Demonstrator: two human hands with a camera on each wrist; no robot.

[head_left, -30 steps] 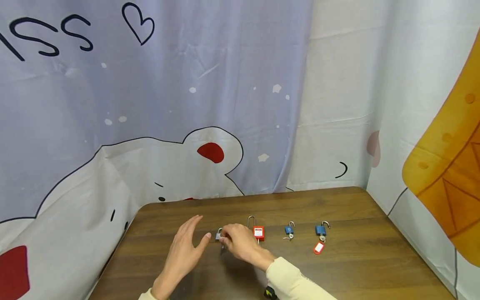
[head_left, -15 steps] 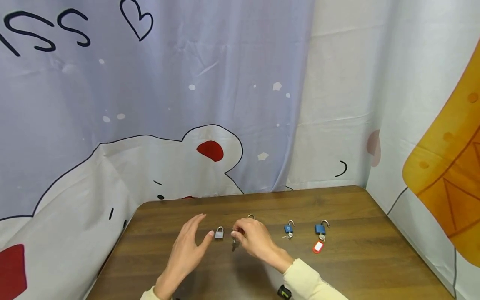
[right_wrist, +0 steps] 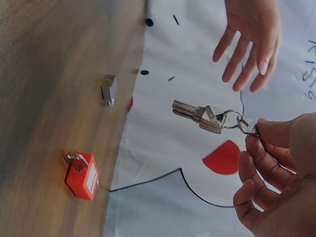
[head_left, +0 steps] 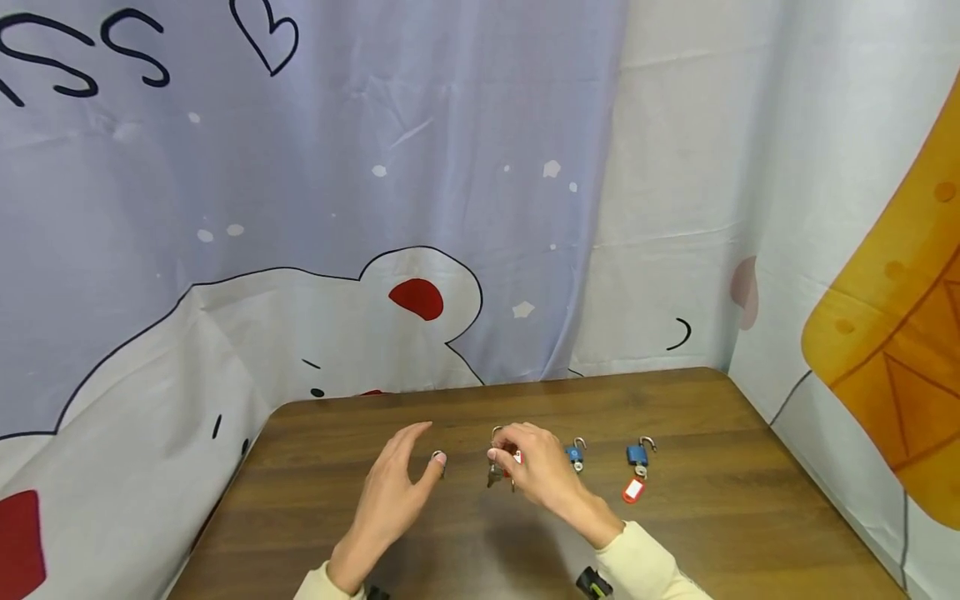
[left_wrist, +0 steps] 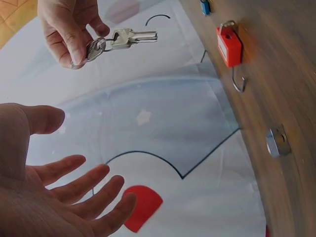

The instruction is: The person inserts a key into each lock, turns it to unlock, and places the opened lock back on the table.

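My right hand (head_left: 543, 471) pinches one key of a bunch of keys (right_wrist: 210, 118) between thumb and forefinger. The other keys dangle from the ring, over the table in the head view. To the left, my left hand (head_left: 397, 492) is held up with fingers spread and nothing in its grasp. A small silver padlock (left_wrist: 279, 142) stands on the table; the left thumb covers most of it in the head view. Beyond the right hand is a red padlock (right_wrist: 83, 177) with its long shackle open and a key in it, partly hidden in the head view.
Farther right on the wooden table (head_left: 720, 508) lie two blue padlocks, a smaller one (head_left: 575, 454) and a larger one (head_left: 637, 456), both with shackles open. A red key tag (head_left: 633, 490) hangs off the larger one. A printed curtain (head_left: 525, 208) stands behind the table.
My right hand has moved right with the keys, away from the silver padlock and across the red one. My left hand has shifted a little right, its thumb now overlapping the silver padlock.
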